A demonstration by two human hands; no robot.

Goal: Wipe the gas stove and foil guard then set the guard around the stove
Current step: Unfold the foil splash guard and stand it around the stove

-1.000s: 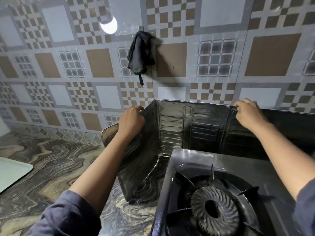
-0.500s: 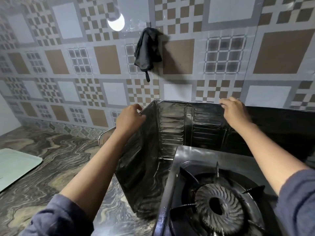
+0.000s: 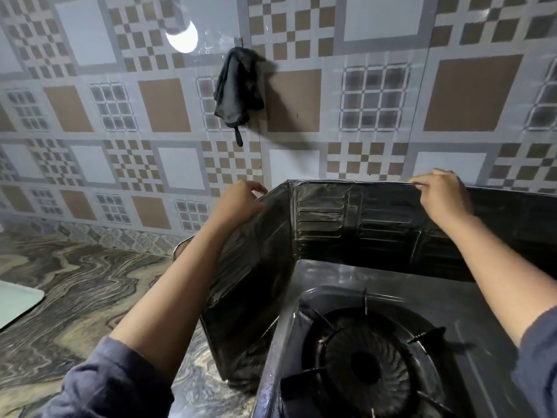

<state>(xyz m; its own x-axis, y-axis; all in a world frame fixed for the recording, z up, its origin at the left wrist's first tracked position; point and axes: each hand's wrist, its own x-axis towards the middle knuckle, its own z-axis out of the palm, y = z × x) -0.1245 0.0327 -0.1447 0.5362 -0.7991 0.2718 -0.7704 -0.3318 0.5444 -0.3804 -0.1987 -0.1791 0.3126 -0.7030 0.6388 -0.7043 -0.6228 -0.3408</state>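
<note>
The dark, embossed foil guard (image 3: 325, 224) stands upright, folded around the back and left side of the steel gas stove (image 3: 340, 279). The stove's burner and pan supports (image 3: 367, 363) sit at the lower right. My left hand (image 3: 239, 203) grips the top edge of the guard's left panel. My right hand (image 3: 443, 191) pinches the top edge of the back panel, farther right. A dark cloth (image 3: 239, 89) hangs from a hook on the tiled wall above the guard.
The patterned tile wall (image 3: 301, 131) runs right behind the guard. The marbled countertop (image 3: 75, 285) spreads to the left, with a pale green board (image 3: 15, 300) at its left edge. A lamp's reflection glares on the wall (image 3: 182, 37).
Both hands keep hold of the guard's top edge. My right hand shifted along the back panel's edge. The left panel now stands closer to the stove's side.
</note>
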